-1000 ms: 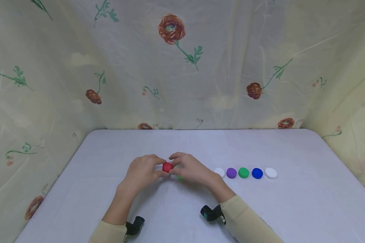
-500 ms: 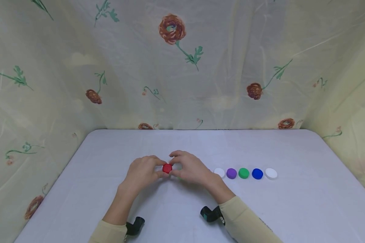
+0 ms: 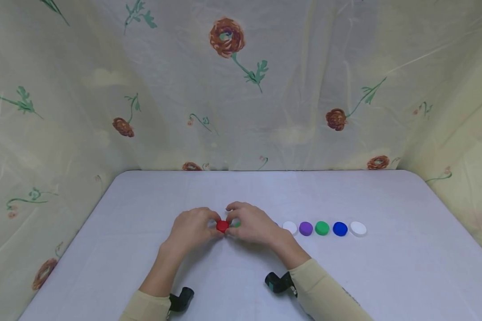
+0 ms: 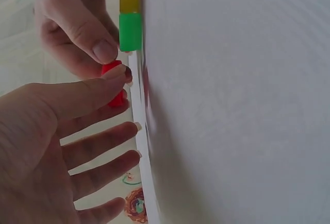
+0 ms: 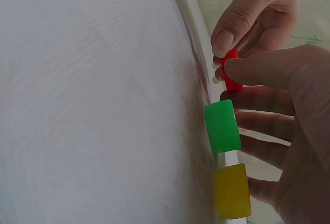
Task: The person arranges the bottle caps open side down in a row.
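A round red plastic cap (image 3: 222, 226) is between my two hands, pinched from both sides by thumb and finger. My left hand (image 3: 190, 229) grips its left side and my right hand (image 3: 251, 225) its right side. In the left wrist view the red cap (image 4: 118, 99) lies partly behind the left thumb, and it appears slightly above the tabletop. Just right of it stands a green cap (image 5: 223, 126), apart from the red one. Beyond that is a yellow cap (image 5: 232, 191). In the head view the right hand mostly covers these two.
Rightward the row goes on with a white cap (image 3: 290, 228), a purple cap (image 3: 305, 228), a green cap (image 3: 322, 228), a blue cap (image 3: 339, 229) and another white cap (image 3: 358, 229). They lie on a white-covered table (image 3: 385, 276). A flowered curtain (image 3: 289, 89) surrounds it.
The red cap has come down and slightly nearer to me, and its top has tilted. My left hand has shifted a little rightward with it; the right hand has barely moved.
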A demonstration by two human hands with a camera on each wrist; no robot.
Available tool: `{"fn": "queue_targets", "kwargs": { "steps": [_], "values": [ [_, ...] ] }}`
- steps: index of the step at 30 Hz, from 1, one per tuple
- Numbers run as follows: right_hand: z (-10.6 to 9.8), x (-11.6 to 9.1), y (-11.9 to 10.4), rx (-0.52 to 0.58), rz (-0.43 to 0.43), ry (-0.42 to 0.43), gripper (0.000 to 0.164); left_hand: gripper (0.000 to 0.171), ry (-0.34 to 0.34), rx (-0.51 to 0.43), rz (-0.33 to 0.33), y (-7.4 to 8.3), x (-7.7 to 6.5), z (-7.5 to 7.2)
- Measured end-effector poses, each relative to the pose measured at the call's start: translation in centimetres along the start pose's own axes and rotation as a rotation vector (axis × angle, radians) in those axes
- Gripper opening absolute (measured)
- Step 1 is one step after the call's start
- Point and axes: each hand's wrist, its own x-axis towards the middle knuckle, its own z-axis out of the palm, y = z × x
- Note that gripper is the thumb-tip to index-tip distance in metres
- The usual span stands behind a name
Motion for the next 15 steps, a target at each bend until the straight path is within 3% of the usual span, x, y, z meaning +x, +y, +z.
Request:
{"fn": "queue_targets", "kwargs": {
  "steps": [8, 15],
  "values": [
    [0.09, -0.16, -0.06, -0.005, 0.047, -0.040, 0.019, 0.024, 0.004, -0.004, 0.000, 0.03, 0.06, 0.43],
    [0.11, -0.09, -0.05, -0.020, 0.061, -0.044, 0.021, 0.025, -0.022, 0.019, -0.045, 0.38, -0.09, 0.30]
  ]
}}
